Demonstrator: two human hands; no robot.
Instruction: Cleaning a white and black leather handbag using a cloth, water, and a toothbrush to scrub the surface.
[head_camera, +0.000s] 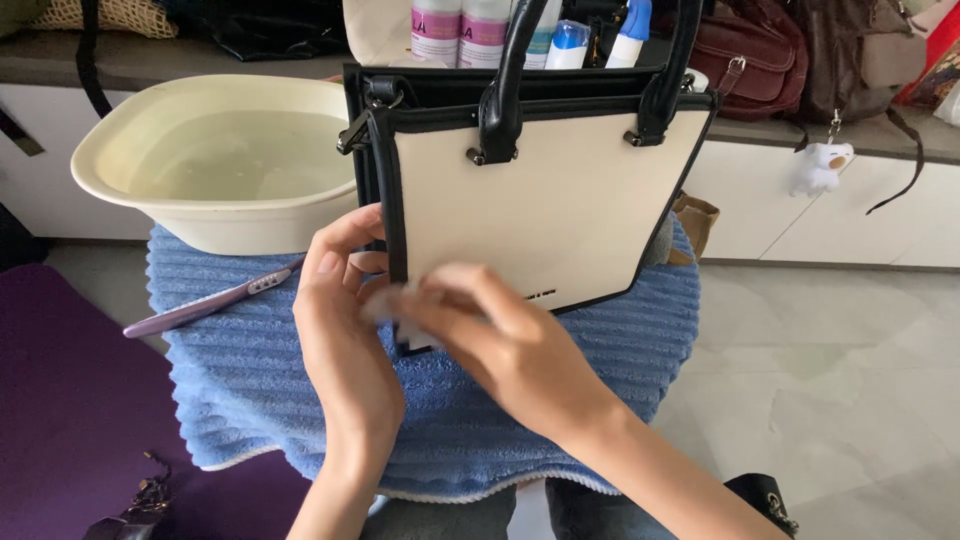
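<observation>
Behind your cream bag on the counter: two white bottles (460, 30) with pink labels, side by side; right of them a white bottle (568, 44) and another (631, 30), both blue-capped, upright, partly hidden by handles

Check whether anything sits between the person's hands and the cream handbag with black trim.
Nothing visible does. The left hand rests on the cream, black-trimmed handbag at its lower left corner; the right hand, blurred, presses a small whitish wad against it there.

A home room: white cabinets (850, 215) behind the hands, bags on the counter (800, 45), a purple rug (70, 400) on the tiled floor (830, 350).
</observation>
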